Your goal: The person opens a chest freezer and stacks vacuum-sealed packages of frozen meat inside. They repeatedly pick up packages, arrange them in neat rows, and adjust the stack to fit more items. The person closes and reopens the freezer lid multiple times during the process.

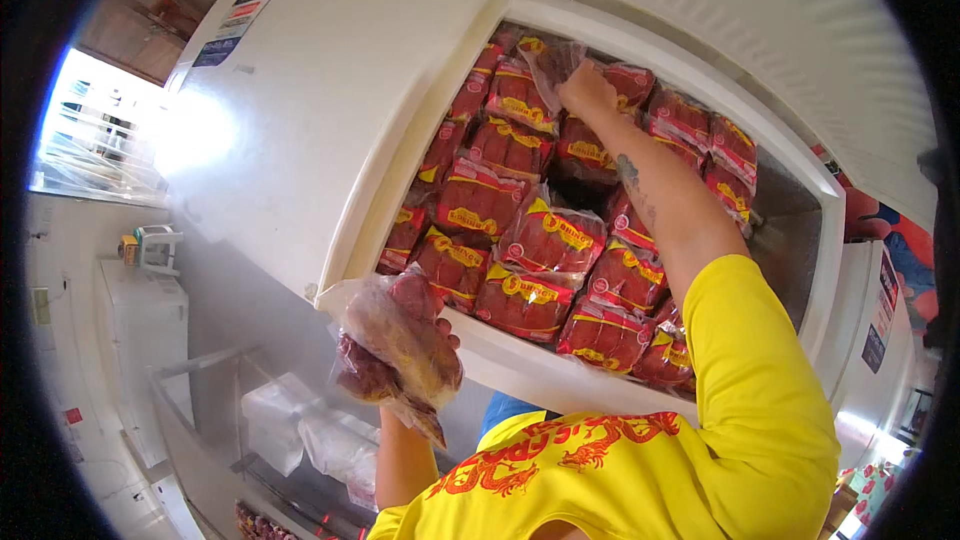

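Note:
At the freezer's near left corner, my left hand (450, 333) holds up a clear plastic bag of meat (405, 345), with dark red and yellowish pieces inside. The bag covers most of that hand, and only some fingertips show at its right side. My right hand (588, 92) reaches to the far end of the open chest freezer (345, 240). Its fingers are closed on a clear plastic bag (548, 68), whose contents I cannot make out. Rows of red packs of sausage-like meat (553, 237) with yellow labels fill the freezer around it.
A dark gap (580, 192) shows between packs in the middle. The white lid (330, 60) covers the freezer's left side. White plastic bags (315, 435) lie in a container at the lower left. A small white stool (158, 248) stands on a white cabinet (140, 340) farther left.

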`<action>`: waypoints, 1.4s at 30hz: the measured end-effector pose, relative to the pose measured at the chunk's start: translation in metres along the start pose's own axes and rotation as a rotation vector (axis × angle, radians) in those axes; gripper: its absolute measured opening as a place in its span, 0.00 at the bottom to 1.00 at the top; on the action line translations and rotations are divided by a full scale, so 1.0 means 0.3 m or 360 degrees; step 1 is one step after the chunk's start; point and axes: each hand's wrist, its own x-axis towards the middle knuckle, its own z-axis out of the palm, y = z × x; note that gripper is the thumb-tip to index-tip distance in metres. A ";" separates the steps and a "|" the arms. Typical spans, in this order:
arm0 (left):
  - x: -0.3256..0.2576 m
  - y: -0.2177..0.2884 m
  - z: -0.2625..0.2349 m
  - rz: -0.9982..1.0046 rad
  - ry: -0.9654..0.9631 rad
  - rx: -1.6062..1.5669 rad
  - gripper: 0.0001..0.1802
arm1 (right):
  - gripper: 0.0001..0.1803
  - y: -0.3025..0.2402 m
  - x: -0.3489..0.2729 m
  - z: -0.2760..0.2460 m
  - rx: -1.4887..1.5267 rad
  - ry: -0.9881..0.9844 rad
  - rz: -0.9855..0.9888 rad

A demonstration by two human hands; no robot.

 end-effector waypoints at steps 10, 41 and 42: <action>0.053 0.030 -0.032 -0.0160 0.0038 -0.0593 0.26 | 0.12 0.286 -0.076 -0.379 0.1193 -0.0393 -0.0338; 0.328 -1.636 0.410 -0.0659 0.0118 0.1460 0.19 | 0.22 1.758 -0.853 -0.670 0.0943 0.0046 0.0358; 0.395 -1.666 0.381 -0.0562 0.0198 0.1541 0.19 | 0.23 1.728 -0.807 -0.638 0.0800 0.0090 0.0348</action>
